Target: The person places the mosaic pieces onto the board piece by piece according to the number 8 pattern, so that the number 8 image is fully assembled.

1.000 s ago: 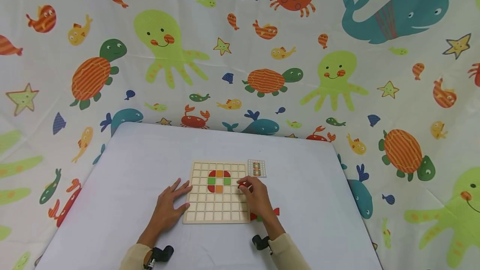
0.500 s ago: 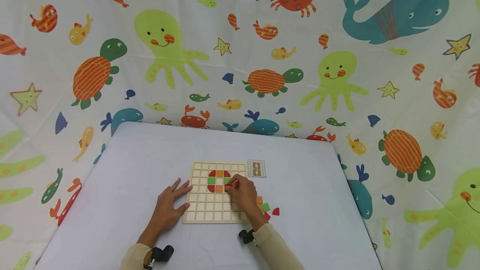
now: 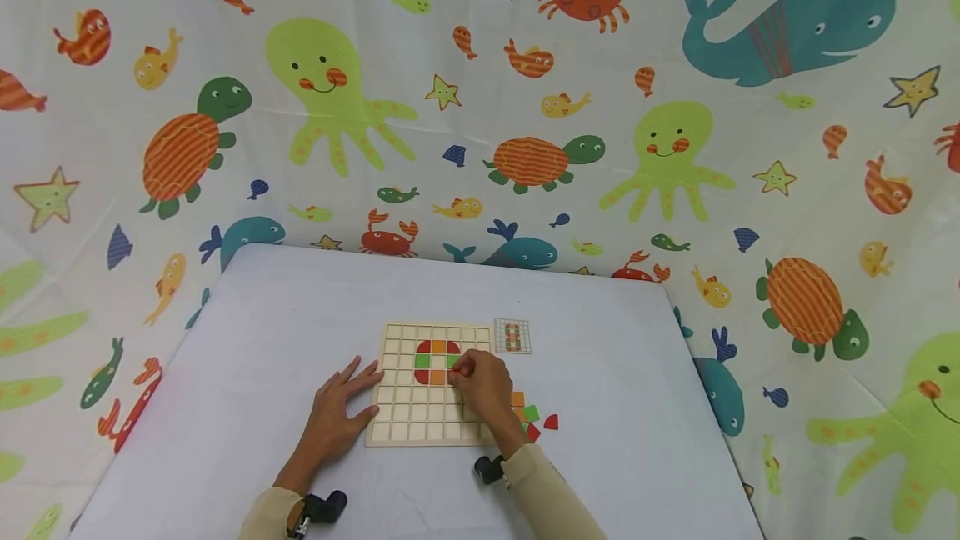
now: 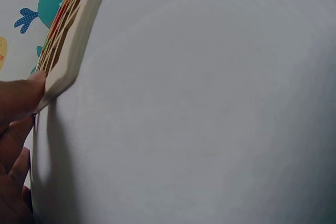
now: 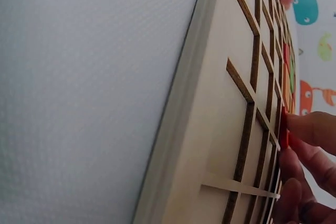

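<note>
A wooden grid board [image 3: 420,413] lies on the white table, with red, orange and green tiles set in a ring near its middle. My right hand [image 3: 483,388] pinches a red tile [image 5: 284,128] between thumb and fingers, at the cell on the ring's lower right corner. In the right wrist view the tile is right at the grid, partly covered by the fingers. My left hand [image 3: 335,417] lies along the board's left edge with fingers spread, thumb and fingertips touching the frame. The left wrist view shows the thumb [image 4: 23,95] at the frame's corner.
A small printed pattern card [image 3: 513,337] lies at the board's upper right. Loose tiles lie right of the board, among them an orange tile [image 3: 517,399], a green tile [image 3: 532,413] and a red quarter-round tile [image 3: 551,422]. A sea-animal cloth [image 3: 450,215] hangs behind the table.
My right hand has moved left with the red tile, from the board's right side to the ring's lower right corner, uncovering the loose tiles. My left hand has stayed in place.
</note>
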{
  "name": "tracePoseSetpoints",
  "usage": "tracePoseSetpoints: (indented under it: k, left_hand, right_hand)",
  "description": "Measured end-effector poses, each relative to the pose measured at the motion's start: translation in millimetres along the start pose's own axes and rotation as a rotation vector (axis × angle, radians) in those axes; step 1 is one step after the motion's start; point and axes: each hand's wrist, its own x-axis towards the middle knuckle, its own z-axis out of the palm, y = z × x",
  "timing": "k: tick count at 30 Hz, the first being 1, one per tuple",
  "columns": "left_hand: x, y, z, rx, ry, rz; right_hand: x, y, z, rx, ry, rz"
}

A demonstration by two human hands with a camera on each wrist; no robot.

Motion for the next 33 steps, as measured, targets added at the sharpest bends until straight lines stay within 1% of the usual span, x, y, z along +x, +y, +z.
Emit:
tracePoseSetpoints:
  k: [4, 10, 13, 17, 21, 25, 29, 33]
  left_hand:
    - [-0.5, -1.0, 0.9, 0.005, 0.004, 0.011]
    - [0.0, -0.7, 0.7, -0.001, 0.002, -0.007]
    - [0.5, -0.8, 0.9, -0.002, -0.003, -0.011]
    - [0.7, -1.5, 2.1, 0.001, -0.013, -0.02]
    - [1.0, -1.5, 3.0, -0.003, -0.019, -0.029]
    - [1.6, -1.1, 2.9, 0.003, -0.019, -0.028]
    - [1.6, -0.7, 2.7, 0.013, -0.018, -0.03]
    - [1.3, 0.0, 2.1, 0.011, -0.009, -0.022]
  right_hand:
    - [0, 0, 0.3, -0.006, -0.008, 0.015]
    - [1, 0, 6.0, -0.019, 0.012, -0.006]
    - [-1, -1, 5.0, -0.002, 0.01, -0.006]
    - [-3, 3, -0.2, 0.043, -0.006, 0.018]
    - [-6, 11, -10.3, 0.083, 0.008, 0.029]
    - [-8, 24, -25.6, 0.104, 0.033, 0.043]
    - [-11, 37, -43.1, 0.116, 0.04, 0.078]
    - [-15, 50, -58.3, 0.127, 0.051, 0.134]
